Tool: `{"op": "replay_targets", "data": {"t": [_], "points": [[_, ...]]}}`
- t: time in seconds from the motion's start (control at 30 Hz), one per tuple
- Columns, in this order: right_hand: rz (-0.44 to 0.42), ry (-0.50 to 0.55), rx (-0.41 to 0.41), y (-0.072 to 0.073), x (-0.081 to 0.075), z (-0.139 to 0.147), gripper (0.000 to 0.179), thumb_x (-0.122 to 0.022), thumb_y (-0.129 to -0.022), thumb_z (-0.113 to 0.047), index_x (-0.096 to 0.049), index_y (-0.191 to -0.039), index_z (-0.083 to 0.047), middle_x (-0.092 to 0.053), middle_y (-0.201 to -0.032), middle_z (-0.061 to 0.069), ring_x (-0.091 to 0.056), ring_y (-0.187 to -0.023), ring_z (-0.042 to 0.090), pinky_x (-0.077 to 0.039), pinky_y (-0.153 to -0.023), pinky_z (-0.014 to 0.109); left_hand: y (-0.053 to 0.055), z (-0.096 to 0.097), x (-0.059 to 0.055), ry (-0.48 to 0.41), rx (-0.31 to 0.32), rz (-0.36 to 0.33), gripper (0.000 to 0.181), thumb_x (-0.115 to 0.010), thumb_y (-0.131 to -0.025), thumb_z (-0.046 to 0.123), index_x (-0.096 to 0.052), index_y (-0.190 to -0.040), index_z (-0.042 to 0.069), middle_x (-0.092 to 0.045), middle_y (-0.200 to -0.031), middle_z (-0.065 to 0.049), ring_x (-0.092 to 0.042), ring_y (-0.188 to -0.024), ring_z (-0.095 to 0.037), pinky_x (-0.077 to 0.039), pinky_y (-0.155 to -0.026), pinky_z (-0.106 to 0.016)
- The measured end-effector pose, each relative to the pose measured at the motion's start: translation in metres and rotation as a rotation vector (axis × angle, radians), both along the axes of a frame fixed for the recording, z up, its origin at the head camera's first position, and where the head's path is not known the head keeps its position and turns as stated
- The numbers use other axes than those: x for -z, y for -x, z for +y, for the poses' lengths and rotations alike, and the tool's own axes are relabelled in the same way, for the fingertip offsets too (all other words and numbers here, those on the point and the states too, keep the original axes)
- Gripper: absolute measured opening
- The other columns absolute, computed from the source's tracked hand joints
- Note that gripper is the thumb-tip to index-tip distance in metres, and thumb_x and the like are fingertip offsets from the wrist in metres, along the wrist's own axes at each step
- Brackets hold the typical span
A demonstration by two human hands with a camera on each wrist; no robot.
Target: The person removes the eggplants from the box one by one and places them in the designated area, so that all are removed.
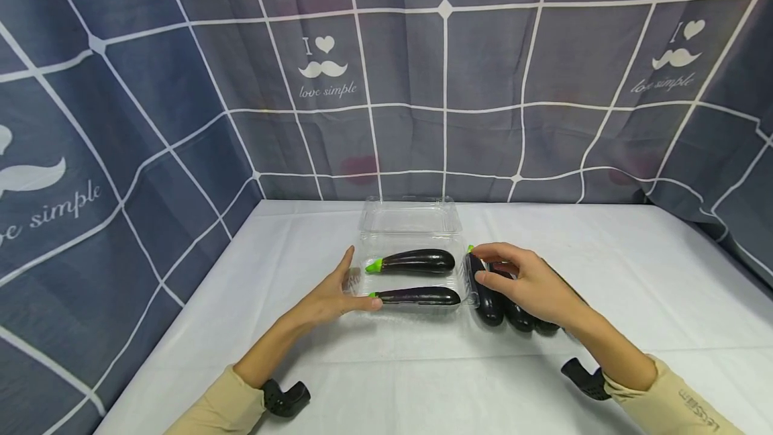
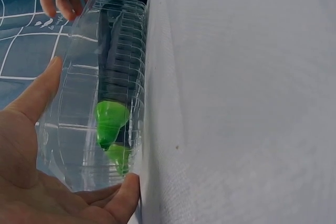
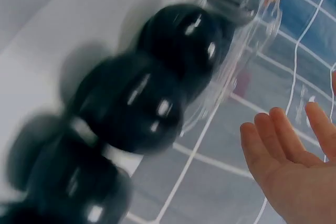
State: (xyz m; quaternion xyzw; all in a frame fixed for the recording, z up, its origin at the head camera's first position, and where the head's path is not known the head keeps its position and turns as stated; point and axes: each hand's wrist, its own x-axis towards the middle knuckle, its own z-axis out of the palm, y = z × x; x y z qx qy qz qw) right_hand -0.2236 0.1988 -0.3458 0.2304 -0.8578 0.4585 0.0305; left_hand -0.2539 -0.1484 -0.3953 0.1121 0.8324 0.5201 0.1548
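Observation:
A clear plastic clamshell container lies with its lid raised at the back. Inside it are two dark eggplants, one farther back and one along the front, their green stem ends toward the left. My left hand rests at the container's left end, thumb and fingers spread and touching it. Just right of the container, several more eggplants lie side by side. Over these is my right hand, fingers loosely bent. In the right wrist view this hand holds nothing and stands apart from the eggplants.
White cloth covers the table. A grey-blue checked curtain hangs behind it and along both sides. Each wrist wears a black mount, left and right.

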Motion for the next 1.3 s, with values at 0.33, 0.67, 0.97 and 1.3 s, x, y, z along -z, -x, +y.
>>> {"op": "replay_targets", "data": {"t": [0.33,0.67,0.97,1.3], "points": [[0.009,-0.003,-0.114,0.006,0.012,-0.041,0.037,-0.065,-0.097,-0.022,-0.062,-0.129,-0.004,-0.060,-0.131,0.009,-0.058,-0.117,0.030,-0.045,-0.098,0.048,-0.001,0.000,-0.001,0.005,-0.012,-0.005,0.127,-0.087,-0.075,0.040,0.006,-0.160,0.018,-0.009,-0.162,-0.020,-0.008,-0.148,-0.032,-0.017,-0.113,-0.059],[0.008,0.021,-0.157,0.015,0.016,-0.072,0.034,-0.066,-0.096,-0.019,-0.064,-0.127,-0.005,-0.061,-0.129,0.012,-0.056,-0.121,0.030,-0.043,-0.100,0.052,0.000,0.001,0.000,-0.034,-0.017,-0.014,0.127,-0.087,-0.075,0.036,0.006,-0.159,0.016,-0.012,-0.162,-0.020,-0.013,-0.147,-0.031,-0.019,-0.113,-0.057],[-0.015,0.010,-0.195,0.024,0.016,-0.095,0.034,-0.066,-0.095,-0.015,-0.064,-0.127,-0.003,-0.063,-0.126,0.015,-0.057,-0.119,0.032,-0.045,-0.099,0.048,-0.001,0.001,-0.001,-0.053,-0.021,-0.030,0.128,-0.087,-0.075,0.035,0.007,-0.159,0.017,-0.014,-0.161,-0.021,-0.018,-0.146,-0.032,-0.021,-0.112,-0.057],[-0.082,-0.078,-0.220,0.038,0.024,-0.099,0.035,-0.065,-0.095,-0.014,-0.063,-0.127,0.001,-0.065,-0.117,0.019,-0.063,-0.100,0.024,-0.050,-0.083,0.036,-0.001,0.001,0.000,-0.037,-0.034,-0.033,0.126,-0.087,-0.075,0.036,0.005,-0.160,0.019,-0.016,-0.160,-0.022,-0.018,-0.146,-0.033,-0.022,-0.112,-0.057]]}}
